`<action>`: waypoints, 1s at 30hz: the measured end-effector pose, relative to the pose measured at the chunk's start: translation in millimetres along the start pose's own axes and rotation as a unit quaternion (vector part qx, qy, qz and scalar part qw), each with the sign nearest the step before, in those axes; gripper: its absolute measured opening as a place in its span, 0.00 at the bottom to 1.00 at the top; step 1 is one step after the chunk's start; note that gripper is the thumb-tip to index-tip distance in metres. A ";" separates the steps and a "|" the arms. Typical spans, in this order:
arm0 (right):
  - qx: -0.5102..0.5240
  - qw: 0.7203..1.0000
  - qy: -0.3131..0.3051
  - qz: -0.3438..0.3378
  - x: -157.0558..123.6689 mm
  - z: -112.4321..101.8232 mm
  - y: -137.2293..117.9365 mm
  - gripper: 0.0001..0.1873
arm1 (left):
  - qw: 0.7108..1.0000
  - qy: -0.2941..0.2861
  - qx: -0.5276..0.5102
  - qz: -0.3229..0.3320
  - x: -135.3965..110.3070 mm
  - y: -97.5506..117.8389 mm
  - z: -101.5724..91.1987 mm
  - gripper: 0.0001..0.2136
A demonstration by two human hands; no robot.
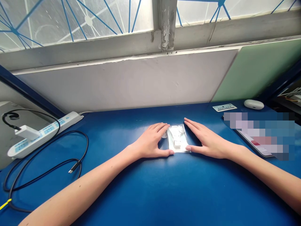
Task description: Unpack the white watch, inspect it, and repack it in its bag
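A small clear plastic packet (178, 138) with white items inside lies flat on the blue table (150, 191), between my two hands. My left hand (154, 141) rests at its left side, with the thumb stretched to the lower left corner and the fingers reaching the upper left edge. A round clear piece (164, 135) shows partly beside those fingers. On the other side, my right hand (207, 139) has its thumb at the packet's lower right corner. Its fingers are stretched out, apart from the packet's upper right edge. Neither hand is wrapped around anything.
At the left lie a white power strip (49, 128) with a white charger (27, 132) plugged in and a looped black cable (86, 147). A card (224, 107), a white earbud case (254, 104) and a partly blurred phone (256, 142) are at the right. A wall (131, 84) stands behind.
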State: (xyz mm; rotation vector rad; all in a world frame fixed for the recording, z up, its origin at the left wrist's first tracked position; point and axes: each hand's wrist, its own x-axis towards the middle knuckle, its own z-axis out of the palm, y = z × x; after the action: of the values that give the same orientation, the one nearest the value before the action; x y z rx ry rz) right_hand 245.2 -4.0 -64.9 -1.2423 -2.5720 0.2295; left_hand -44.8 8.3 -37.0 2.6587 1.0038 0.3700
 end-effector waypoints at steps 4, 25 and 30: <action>0.009 1.000 0.006 -0.017 0.8 -1.1 -1.2 0.52 | 1.000 0.002 -0.004 0.003 -0.1 0.3 -0.3 0.45; 0.069 0.997 0.042 0.018 3.7 -5.3 -5.7 0.38 | 1.000 0.023 0.002 -0.019 -1.8 1.1 2.4 0.30; 0.064 0.995 0.077 -0.009 6.3 -8.2 -8.4 0.27 | 0.999 0.036 0.010 -0.032 -1.4 -0.4 5.3 0.22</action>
State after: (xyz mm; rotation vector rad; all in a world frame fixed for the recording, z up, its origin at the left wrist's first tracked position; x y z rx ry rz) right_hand 237.8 -4.1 -53.8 -1.1440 -2.3957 0.2799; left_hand -44.3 6.8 -42.2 2.6399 1.1173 0.4479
